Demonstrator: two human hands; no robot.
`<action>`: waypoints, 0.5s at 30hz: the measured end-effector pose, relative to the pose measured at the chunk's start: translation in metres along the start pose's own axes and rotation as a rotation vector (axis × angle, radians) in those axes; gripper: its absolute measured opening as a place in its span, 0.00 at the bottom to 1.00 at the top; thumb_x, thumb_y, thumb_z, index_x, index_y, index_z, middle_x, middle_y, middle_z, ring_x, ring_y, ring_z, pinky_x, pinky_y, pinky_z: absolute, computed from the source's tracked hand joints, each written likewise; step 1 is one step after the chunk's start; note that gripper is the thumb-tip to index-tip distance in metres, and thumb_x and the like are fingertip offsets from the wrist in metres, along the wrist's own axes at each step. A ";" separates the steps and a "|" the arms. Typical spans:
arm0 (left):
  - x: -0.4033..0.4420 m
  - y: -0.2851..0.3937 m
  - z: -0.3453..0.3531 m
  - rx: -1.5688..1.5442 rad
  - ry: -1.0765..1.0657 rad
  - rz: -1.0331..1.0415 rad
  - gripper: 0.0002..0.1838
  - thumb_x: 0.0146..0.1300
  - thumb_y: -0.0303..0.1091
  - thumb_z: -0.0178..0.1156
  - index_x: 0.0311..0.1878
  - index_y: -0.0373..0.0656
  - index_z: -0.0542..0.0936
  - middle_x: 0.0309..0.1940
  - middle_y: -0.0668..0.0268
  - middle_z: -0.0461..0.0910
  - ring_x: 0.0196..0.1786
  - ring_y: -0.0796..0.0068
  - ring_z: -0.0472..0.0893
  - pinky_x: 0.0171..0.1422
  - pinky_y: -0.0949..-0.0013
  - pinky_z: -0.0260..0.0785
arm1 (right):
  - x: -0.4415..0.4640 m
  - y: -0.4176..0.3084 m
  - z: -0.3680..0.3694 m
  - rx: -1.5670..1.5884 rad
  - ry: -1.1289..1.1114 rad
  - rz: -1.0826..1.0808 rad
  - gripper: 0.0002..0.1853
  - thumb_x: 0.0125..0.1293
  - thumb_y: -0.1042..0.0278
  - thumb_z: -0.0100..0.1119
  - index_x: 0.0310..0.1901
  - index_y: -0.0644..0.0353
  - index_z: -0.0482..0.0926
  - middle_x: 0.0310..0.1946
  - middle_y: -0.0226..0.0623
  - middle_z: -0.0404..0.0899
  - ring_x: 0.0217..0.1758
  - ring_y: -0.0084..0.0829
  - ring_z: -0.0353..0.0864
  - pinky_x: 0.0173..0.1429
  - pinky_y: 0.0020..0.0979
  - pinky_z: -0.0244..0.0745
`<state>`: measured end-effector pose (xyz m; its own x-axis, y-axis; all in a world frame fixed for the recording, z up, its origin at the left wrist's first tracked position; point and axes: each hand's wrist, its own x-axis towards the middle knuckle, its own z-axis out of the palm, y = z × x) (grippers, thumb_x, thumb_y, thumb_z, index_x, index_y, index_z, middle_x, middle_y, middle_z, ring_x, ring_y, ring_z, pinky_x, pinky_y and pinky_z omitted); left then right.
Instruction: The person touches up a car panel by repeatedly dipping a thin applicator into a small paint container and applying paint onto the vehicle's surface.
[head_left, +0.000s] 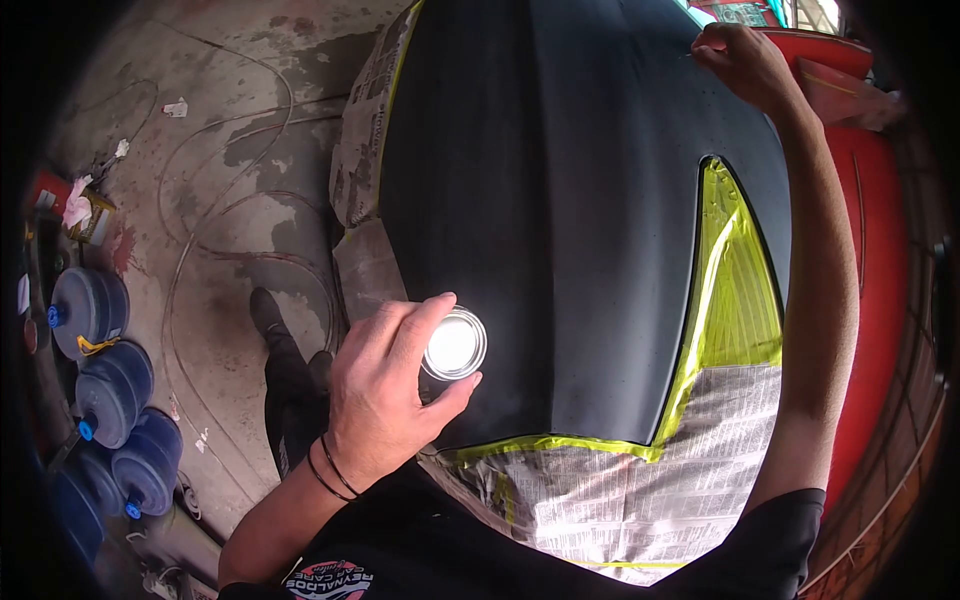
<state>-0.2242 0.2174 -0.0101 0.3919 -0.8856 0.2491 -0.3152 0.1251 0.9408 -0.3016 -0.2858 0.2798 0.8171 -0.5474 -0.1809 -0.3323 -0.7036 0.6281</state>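
My left hand [385, 380] is wrapped around a small round tin [455, 345]. The tin's silvery rim and bright white top face me, and its contents are lost in the glare. Beneath it lies a matte dark grey car panel [600, 250]. At the panel's far right edge, my right hand [738, 58] is closed, fingertips pinched low over the surface. Whatever it pinches is too small to make out. Yellow masking tape [735, 280] covers a pointed opening on the right, and newspaper [620, 505] is taped along the near edge.
Several blue water jugs [90, 305] lie on the left of the stained concrete floor [235, 150]. A thin hose [185, 235] loops across that floor. More newspaper [360, 140] hangs at the panel's left side. A red car body part [875, 230] stands close on the right.
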 end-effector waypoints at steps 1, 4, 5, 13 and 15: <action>0.000 -0.001 0.000 0.002 0.000 0.006 0.44 0.56 0.28 0.90 0.78 0.38 0.84 0.62 0.53 0.88 0.60 0.50 0.91 0.66 0.51 0.85 | -0.001 -0.001 -0.001 -0.003 0.004 0.005 0.19 0.85 0.49 0.71 0.61 0.55 0.96 0.54 0.45 0.99 0.61 0.50 0.99 0.68 0.50 0.89; 0.001 -0.001 -0.001 0.008 -0.003 0.013 0.44 0.56 0.28 0.90 0.78 0.38 0.84 0.62 0.52 0.88 0.60 0.49 0.91 0.66 0.51 0.85 | -0.002 -0.003 0.000 -0.009 0.010 0.016 0.18 0.84 0.49 0.70 0.60 0.53 0.96 0.54 0.45 0.99 0.60 0.50 0.98 0.68 0.51 0.89; 0.001 -0.001 -0.001 0.010 -0.004 0.014 0.44 0.56 0.28 0.90 0.78 0.38 0.84 0.62 0.52 0.88 0.60 0.49 0.91 0.66 0.51 0.85 | -0.002 -0.004 0.000 -0.011 0.010 0.019 0.18 0.84 0.49 0.70 0.60 0.53 0.96 0.53 0.45 0.99 0.60 0.50 0.98 0.68 0.51 0.89; 0.001 -0.002 -0.006 0.027 -0.004 0.025 0.44 0.55 0.27 0.90 0.78 0.37 0.84 0.62 0.52 0.88 0.60 0.49 0.91 0.65 0.50 0.85 | -0.006 -0.008 0.000 -0.019 0.040 0.017 0.18 0.83 0.49 0.69 0.59 0.53 0.95 0.53 0.45 0.99 0.61 0.51 0.98 0.69 0.52 0.89; 0.000 -0.002 -0.007 0.030 -0.007 0.024 0.44 0.55 0.27 0.89 0.78 0.37 0.84 0.62 0.52 0.88 0.60 0.49 0.91 0.65 0.50 0.85 | -0.006 -0.008 0.001 -0.026 0.051 0.009 0.18 0.83 0.49 0.69 0.58 0.53 0.96 0.53 0.45 0.99 0.61 0.51 0.98 0.69 0.52 0.89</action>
<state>-0.2176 0.2202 -0.0100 0.3778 -0.8858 0.2695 -0.3500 0.1329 0.9273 -0.3043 -0.2775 0.2747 0.8373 -0.5293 -0.1374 -0.3277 -0.6868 0.6488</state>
